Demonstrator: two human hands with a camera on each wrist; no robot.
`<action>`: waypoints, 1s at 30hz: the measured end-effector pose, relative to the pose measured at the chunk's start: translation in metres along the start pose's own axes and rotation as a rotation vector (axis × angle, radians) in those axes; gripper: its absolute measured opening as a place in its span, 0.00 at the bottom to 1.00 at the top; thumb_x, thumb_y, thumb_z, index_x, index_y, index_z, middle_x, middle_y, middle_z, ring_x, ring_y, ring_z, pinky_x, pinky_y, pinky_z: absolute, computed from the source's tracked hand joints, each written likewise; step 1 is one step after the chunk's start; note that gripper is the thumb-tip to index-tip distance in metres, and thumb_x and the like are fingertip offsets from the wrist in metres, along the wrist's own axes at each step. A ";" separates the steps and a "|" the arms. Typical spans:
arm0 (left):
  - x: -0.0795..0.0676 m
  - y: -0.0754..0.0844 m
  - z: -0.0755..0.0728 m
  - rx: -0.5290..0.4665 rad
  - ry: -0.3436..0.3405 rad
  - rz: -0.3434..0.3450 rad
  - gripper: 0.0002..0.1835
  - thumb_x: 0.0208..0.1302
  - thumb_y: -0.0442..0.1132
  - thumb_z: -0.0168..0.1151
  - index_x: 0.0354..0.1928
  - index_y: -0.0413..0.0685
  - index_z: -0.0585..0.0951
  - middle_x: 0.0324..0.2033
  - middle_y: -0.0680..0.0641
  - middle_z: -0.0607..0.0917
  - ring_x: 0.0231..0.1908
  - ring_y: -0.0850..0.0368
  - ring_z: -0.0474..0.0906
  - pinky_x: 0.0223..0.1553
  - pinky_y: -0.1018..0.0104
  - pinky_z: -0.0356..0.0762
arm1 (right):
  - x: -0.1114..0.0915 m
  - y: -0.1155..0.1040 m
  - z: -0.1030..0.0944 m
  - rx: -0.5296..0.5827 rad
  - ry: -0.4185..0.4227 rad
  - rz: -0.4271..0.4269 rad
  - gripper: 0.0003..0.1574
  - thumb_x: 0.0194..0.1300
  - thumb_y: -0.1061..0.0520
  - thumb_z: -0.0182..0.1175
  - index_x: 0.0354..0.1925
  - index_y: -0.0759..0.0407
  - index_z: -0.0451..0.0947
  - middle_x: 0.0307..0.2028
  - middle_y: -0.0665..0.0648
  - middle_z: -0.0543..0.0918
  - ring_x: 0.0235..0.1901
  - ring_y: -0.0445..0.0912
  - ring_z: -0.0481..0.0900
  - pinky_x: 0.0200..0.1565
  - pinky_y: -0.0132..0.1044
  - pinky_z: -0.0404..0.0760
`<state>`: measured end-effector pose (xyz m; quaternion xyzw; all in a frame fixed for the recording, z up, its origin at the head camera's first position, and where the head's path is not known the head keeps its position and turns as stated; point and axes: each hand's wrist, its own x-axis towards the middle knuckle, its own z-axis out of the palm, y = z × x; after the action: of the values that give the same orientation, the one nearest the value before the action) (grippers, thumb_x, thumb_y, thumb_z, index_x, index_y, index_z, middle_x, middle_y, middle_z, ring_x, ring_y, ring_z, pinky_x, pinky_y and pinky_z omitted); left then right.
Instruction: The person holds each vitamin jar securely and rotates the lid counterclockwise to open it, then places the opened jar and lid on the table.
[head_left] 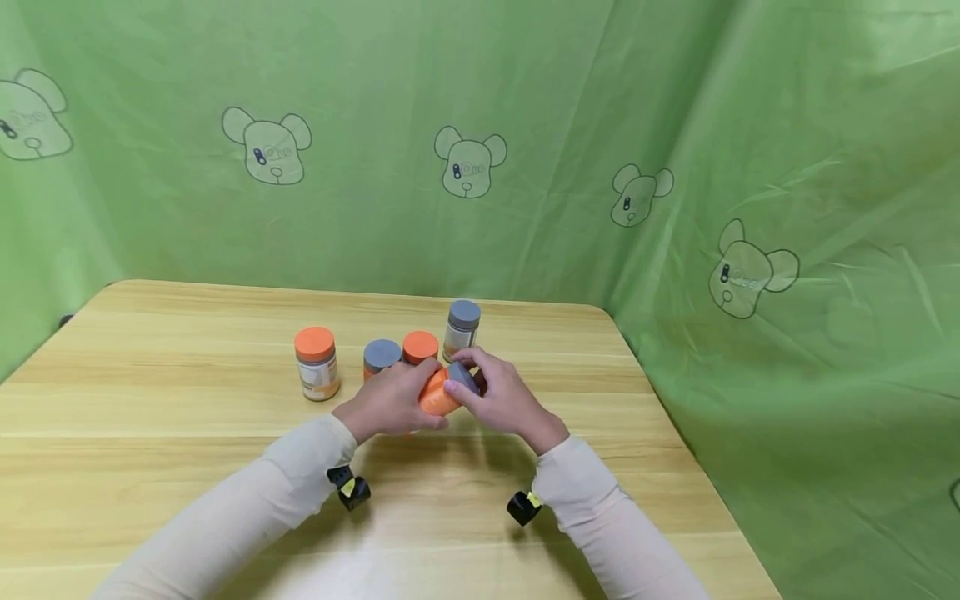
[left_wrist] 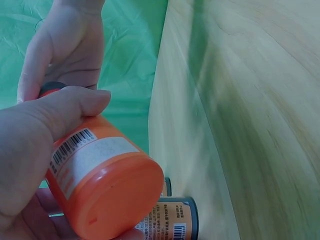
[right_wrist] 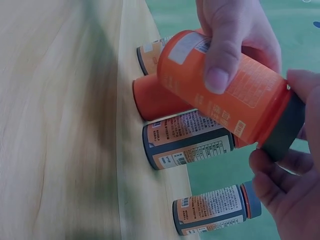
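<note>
An orange bottle [right_wrist: 225,90] with a dark grey lid [right_wrist: 284,127] is held tilted above the table between both hands. My left hand [head_left: 393,396] grips its orange body, the thumb lying along the side. With the fingers and thumb of my right hand [head_left: 506,396] I pinch the grey lid, which sits on the bottle. In the left wrist view the bottle's round base [left_wrist: 120,197] and a barcode label face the camera. Just behind the hands stand a grey-lidded orange bottle [head_left: 382,356] and an orange-lidded bottle [head_left: 420,346], both partly hidden by the left hand.
Another orange-lidded bottle [head_left: 317,367] stands upright to the left on the wooden table [head_left: 187,375]. A grey-lidded bottle [head_left: 461,327] stands upright near the back edge. Green curtain [head_left: 360,225] with bear outlines hangs behind and along the right side.
</note>
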<state>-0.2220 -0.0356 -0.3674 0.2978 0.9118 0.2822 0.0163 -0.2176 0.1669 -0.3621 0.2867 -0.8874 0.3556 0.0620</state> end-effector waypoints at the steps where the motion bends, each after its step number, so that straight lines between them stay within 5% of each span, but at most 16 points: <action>1: 0.000 0.000 0.000 -0.001 -0.003 -0.003 0.36 0.48 0.50 0.77 0.57 0.46 0.72 0.32 0.52 0.80 0.28 0.60 0.75 0.31 0.63 0.76 | 0.000 0.000 0.000 0.012 -0.007 0.004 0.22 0.67 0.50 0.60 0.55 0.58 0.72 0.38 0.55 0.79 0.29 0.43 0.77 0.31 0.37 0.78; 15: 0.000 0.002 -0.001 0.005 -0.016 -0.006 0.35 0.49 0.50 0.76 0.56 0.47 0.72 0.30 0.53 0.79 0.26 0.60 0.75 0.29 0.65 0.75 | -0.002 0.003 -0.002 0.078 -0.013 -0.082 0.27 0.63 0.56 0.61 0.58 0.62 0.69 0.46 0.59 0.78 0.36 0.49 0.79 0.37 0.41 0.79; 20: -0.001 0.001 -0.002 0.001 -0.009 -0.018 0.35 0.48 0.49 0.76 0.56 0.46 0.72 0.30 0.52 0.79 0.27 0.59 0.75 0.30 0.64 0.75 | -0.002 0.002 0.000 0.009 0.010 -0.079 0.32 0.64 0.49 0.59 0.63 0.60 0.67 0.54 0.60 0.76 0.38 0.49 0.79 0.40 0.43 0.80; 30: 0.001 0.002 -0.002 0.004 -0.002 0.002 0.36 0.48 0.50 0.76 0.57 0.46 0.72 0.31 0.51 0.80 0.27 0.60 0.75 0.30 0.64 0.75 | 0.001 -0.001 0.003 -0.069 0.021 -0.028 0.25 0.69 0.47 0.56 0.57 0.60 0.70 0.48 0.59 0.79 0.40 0.47 0.78 0.42 0.44 0.79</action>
<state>-0.2220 -0.0345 -0.3641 0.2992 0.9120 0.2800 0.0163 -0.2171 0.1635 -0.3636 0.2933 -0.8943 0.3269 0.0860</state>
